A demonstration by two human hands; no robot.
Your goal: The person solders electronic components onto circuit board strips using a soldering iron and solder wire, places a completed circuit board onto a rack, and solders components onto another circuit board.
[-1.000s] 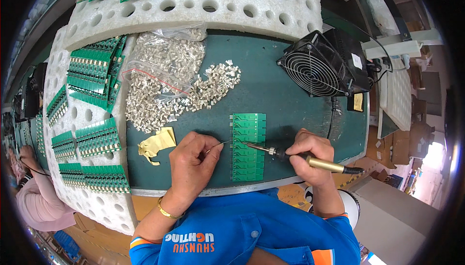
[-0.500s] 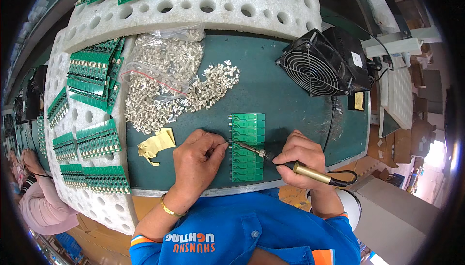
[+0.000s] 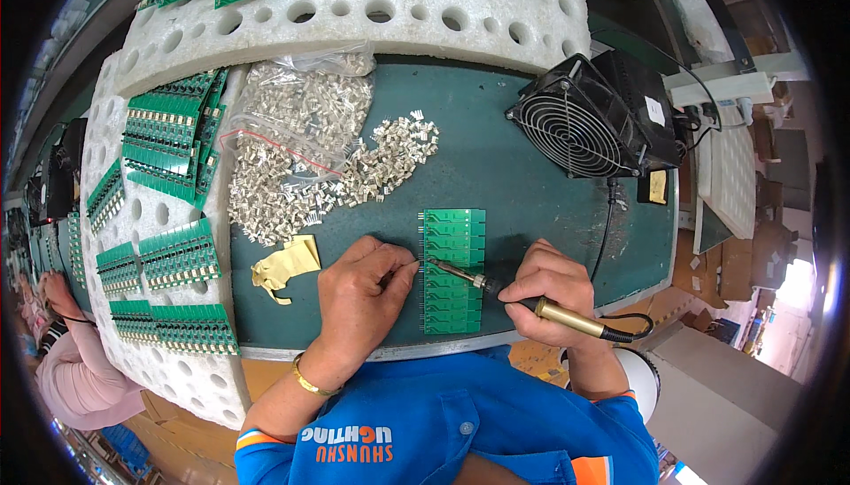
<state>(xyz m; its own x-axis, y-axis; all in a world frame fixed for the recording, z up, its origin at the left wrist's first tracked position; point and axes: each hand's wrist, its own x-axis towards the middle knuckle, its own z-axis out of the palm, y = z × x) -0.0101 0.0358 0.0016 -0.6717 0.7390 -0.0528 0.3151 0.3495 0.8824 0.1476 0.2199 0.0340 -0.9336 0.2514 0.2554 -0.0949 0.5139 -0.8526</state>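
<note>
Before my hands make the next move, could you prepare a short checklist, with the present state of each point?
1. Right hand grips the soldering iron by its handle: ok.
2. Its tip over the green board, near the left edge: ok.
3. Tip touching the board: cannot tell, too small.
4. Left hand beside the board's left edge, fingers pinched: ok.
5. Loose connectors apart from the board: ok.
6. Black fan spinning: cannot tell.
</note>
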